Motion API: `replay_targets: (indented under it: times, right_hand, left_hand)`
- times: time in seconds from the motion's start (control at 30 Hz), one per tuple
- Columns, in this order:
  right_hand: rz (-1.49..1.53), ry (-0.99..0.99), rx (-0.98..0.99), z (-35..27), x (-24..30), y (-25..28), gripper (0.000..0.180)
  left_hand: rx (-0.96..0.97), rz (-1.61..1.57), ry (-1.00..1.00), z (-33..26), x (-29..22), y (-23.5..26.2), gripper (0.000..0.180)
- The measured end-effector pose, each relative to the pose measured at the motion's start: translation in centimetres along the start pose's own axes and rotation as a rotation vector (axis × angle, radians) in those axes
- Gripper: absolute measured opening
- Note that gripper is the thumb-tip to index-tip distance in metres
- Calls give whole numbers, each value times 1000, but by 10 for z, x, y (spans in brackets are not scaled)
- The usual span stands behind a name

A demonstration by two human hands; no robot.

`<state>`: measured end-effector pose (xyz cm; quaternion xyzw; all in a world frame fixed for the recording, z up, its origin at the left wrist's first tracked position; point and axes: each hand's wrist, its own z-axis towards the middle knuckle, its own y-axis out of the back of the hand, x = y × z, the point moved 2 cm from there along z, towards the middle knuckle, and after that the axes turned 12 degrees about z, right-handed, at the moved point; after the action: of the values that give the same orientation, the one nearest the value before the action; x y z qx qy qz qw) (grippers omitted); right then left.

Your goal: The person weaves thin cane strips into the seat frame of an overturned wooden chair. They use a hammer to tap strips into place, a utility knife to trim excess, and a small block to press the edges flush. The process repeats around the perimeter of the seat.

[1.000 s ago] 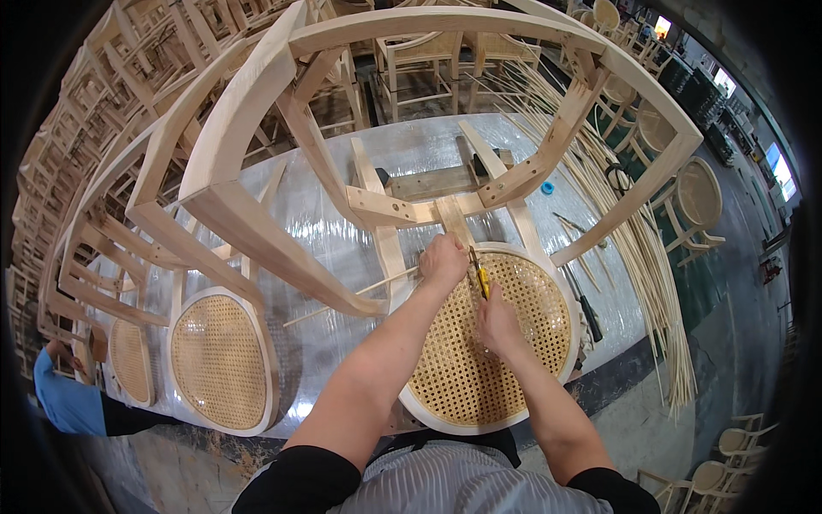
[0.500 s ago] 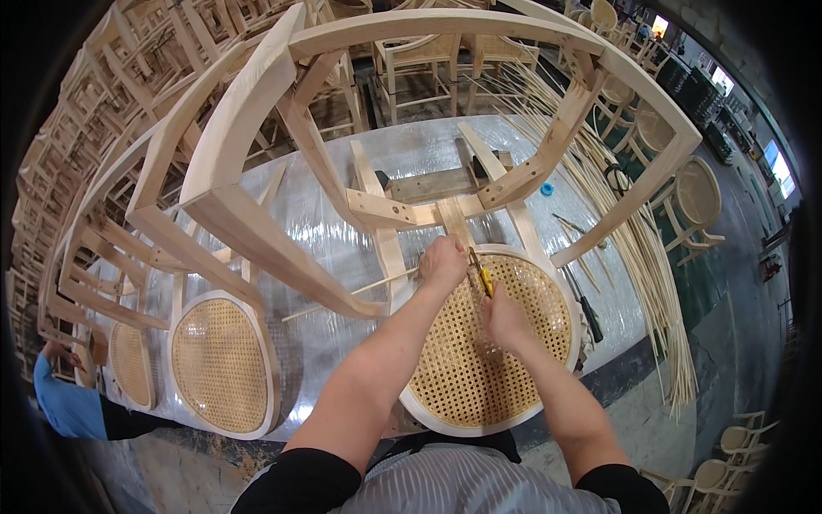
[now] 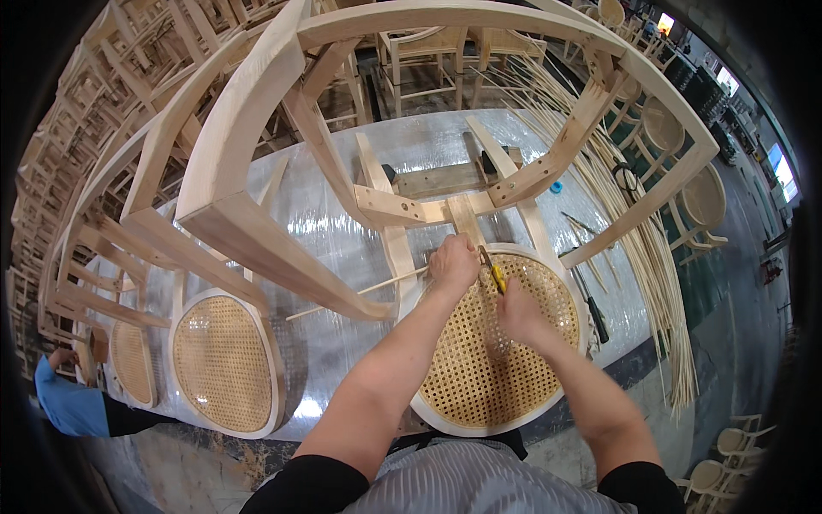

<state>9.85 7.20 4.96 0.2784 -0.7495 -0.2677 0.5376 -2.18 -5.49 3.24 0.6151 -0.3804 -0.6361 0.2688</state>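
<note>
An unfinished wooden chair lies on the plastic-covered bench, its round woven-cane panel point(image 3: 479, 377) in a pale rim nearest to me. My left hand point(image 3: 454, 263) is closed on a thin cane strip point(image 3: 364, 290) by the panel's far rim, and the strip's loose end points out to the left. Just to its right, my right hand point(image 3: 521, 313) grips a yellow-handled cutter point(image 3: 496, 276) with a narrow dark tip. That tip reaches the far rim close to my left fingers. Whether it touches the strip is hidden.
The chair's curved frame point(image 3: 248, 231) rises in front and to the left. More cane-panelled chairs point(image 3: 221, 364) stand at left, with a person in blue point(image 3: 73, 398) beyond. Long cane strips point(image 3: 655, 265) and a black-handled tool point(image 3: 595, 317) lie at right.
The whole view has shifted slightly, with the chair sitting a little farther right. Both hands keep their grips, and the cutter stays beside my left hand at the rim.
</note>
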Motion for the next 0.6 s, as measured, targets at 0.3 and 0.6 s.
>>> replay_targets:
  times: [0.3, 0.6]
  right_hand:
    - [-27, -27, -25, 4, 5, -2, 28]
    - [-22, -90, -96, -1, 19, -16, 29]
  left_hand:
    - [2, 3, 14, 6, 5, -4, 11]
    - [33, 7, 15, 7, 3, -2, 10]
